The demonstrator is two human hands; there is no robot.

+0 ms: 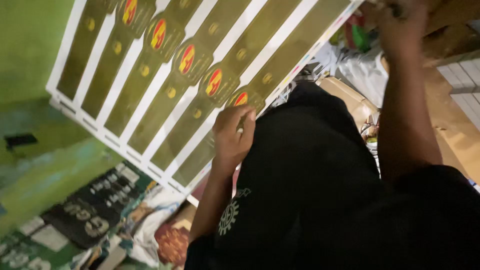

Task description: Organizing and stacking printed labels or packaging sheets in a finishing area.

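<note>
Two hands at a printed sheet of gold bands, seen over a black shirt.

Right hand (400, 22) blurred and cut by the top edge; whether it grips anything cannot be told. Its forearm runs down the right side. Black shirt (310, 190) fills the lower right and hides whatever lies under it. Stack of printed sheets (165, 75), white with long olive-gold strips and red-yellow ovals, lies tilted across the upper left; its upper edge runs off frame. Left hand (232, 135) rests at the sheet's lower right edge, fingers curled over the border, pinching it. Right hand sits near the sheet's far upper-right corner; contact unclear. Green surface (35, 60) at left. Dark printed papers (90, 210) lie below the stack, details unreadable.
</note>
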